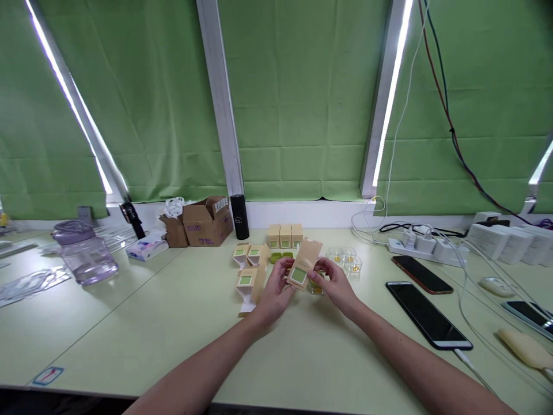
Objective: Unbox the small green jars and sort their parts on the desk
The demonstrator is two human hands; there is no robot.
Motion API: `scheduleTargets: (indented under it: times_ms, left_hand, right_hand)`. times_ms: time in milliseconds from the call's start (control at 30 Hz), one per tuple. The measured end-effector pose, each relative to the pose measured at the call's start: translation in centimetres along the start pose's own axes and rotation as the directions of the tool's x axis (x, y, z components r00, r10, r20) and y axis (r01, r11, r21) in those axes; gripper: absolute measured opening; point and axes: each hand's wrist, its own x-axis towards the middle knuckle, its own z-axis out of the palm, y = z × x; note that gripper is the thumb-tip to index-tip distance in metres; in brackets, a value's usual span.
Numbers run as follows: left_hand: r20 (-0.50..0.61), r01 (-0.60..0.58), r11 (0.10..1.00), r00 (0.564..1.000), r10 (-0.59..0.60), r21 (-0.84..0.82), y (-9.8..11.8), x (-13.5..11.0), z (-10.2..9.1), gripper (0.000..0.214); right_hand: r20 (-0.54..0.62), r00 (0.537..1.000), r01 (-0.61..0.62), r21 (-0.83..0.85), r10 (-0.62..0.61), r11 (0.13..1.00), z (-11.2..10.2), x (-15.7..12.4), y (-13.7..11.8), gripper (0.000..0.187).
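Hands: left hand point(273, 293) and right hand point(337, 286) together grip a tan carton point(303, 264), tilted, above the worktop point(181, 323).
Under it: possibly a small jar point(317, 289), mostly hidden.
Left: matching cartons point(246, 280) nearby.

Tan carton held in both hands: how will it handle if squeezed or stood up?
Probably light: the tan carton sits between fingertips of the left hand and right hand. Likely thin card, top flap open, so a hard squeeze may crush it. Flat sides: unlikely to roll, may tip upright.
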Motion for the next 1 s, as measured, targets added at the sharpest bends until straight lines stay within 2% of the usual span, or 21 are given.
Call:
scheduleTargets:
  times_ms: [267, 533, 800, 1000]
  left_hand:
    - [-0.007, -0.027, 0.997, 1.0, 0.027, 0.066, -0.66, -0.05, -0.14, 0.052]
    - [-0.055, -0.035, 0.954, 0.997, 0.053, 0.299, -0.32, -0.11, 0.17, 0.044]
    - [0.065, -0.084, 0.933, 0.996, 0.065, 0.351, -0.13, -0.51, -0.35, 0.046]
    - [0.01, -0.099, 0.935, 0.995, 0.101, 0.341, -0.28, -0.33, -0.29, 0.042]
  right_hand:
    - [0.017, 0.999, -0.036, 0.093, 0.035, 0.995, -0.09, 0.15, -0.02, 0.045]
    - [-0.001, 0.999, -0.048, 0.109, 0.048, 0.993, 0.02, 0.11, -0.11, 0.045]
    - [-0.028, 0.994, -0.101, 0.181, 0.108, 0.978, -0.15, 0.45, -0.04, 0.048]
    - [-0.005, 0.993, -0.113, 0.177, 0.116, 0.978, 0.05, 0.24, -0.41, 0.051]
